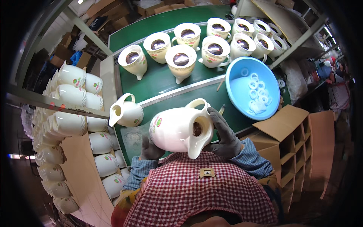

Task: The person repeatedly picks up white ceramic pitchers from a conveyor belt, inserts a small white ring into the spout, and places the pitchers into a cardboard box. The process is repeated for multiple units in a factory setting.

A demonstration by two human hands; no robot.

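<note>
A white plastic jug body (173, 129) with a printed floral pattern lies on its side between my gloved hands, its spout and round opening facing right. My left hand (151, 149) supports its base end from below. Around the spout end, my right hand (227, 136) grips the rim near the handle. Left of it on the green work surface (167, 102) a similar smaller-looking white jug (129, 113) stands with its spout toward the left. Beyond the metal strip, several white jug bodies (181, 63) stand spout-down, with dark shiny round insides showing.
A blue plastic basin (235, 96) at the right holds several white rings (253, 85). Below it sits an open cardboard box with dividers (286, 153). Stacked white jug bodies (71, 123) fill the left side, behind a metal frame bar (56, 103). Cardboard boxes (107, 11) lie farther back.
</note>
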